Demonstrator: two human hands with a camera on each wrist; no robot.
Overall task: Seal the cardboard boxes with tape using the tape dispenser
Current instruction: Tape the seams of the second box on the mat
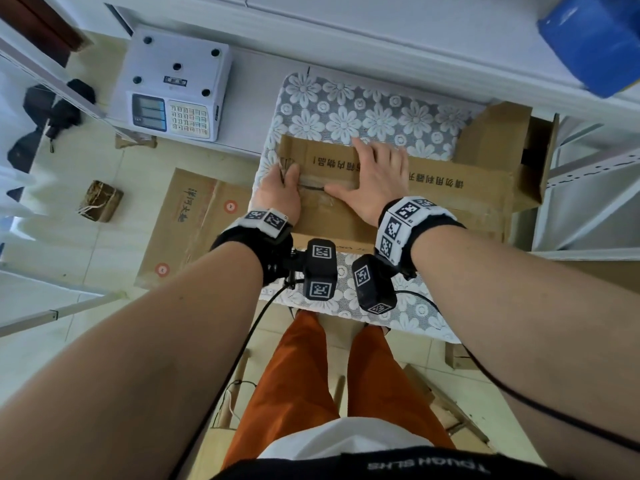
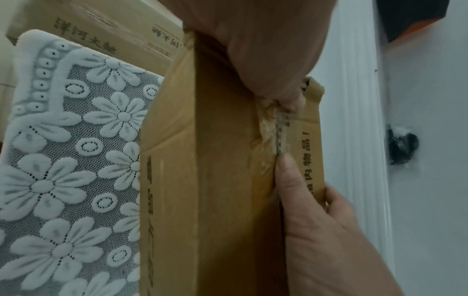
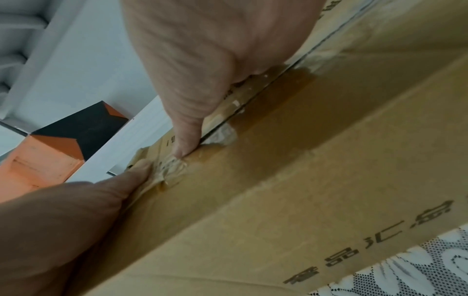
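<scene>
A long brown cardboard box (image 1: 433, 202) lies on the lace-covered table (image 1: 363, 112), its top flaps down and meeting at a seam (image 1: 311, 188). My right hand (image 1: 375, 178) lies flat on the far flap, with its thumb (image 3: 187, 140) pressing along the seam. My left hand (image 1: 282, 185) is at the box's left end, a fingertip (image 3: 139, 170) pressing wrinkled clear tape (image 3: 174, 166) onto the seam's end. That crumpled tape (image 2: 268, 128) also shows in the left wrist view, beside the box top (image 2: 215, 180). No tape dispenser is in view.
An electronic scale (image 1: 173, 88) stands back left. A flattened carton (image 1: 194, 220) and a small tied bundle (image 1: 100, 200) lie on the floor to the left. An open box flap (image 1: 502, 140) rises at the right, beside metal shelving (image 1: 588, 188). A blue object (image 1: 592, 39) sits top right.
</scene>
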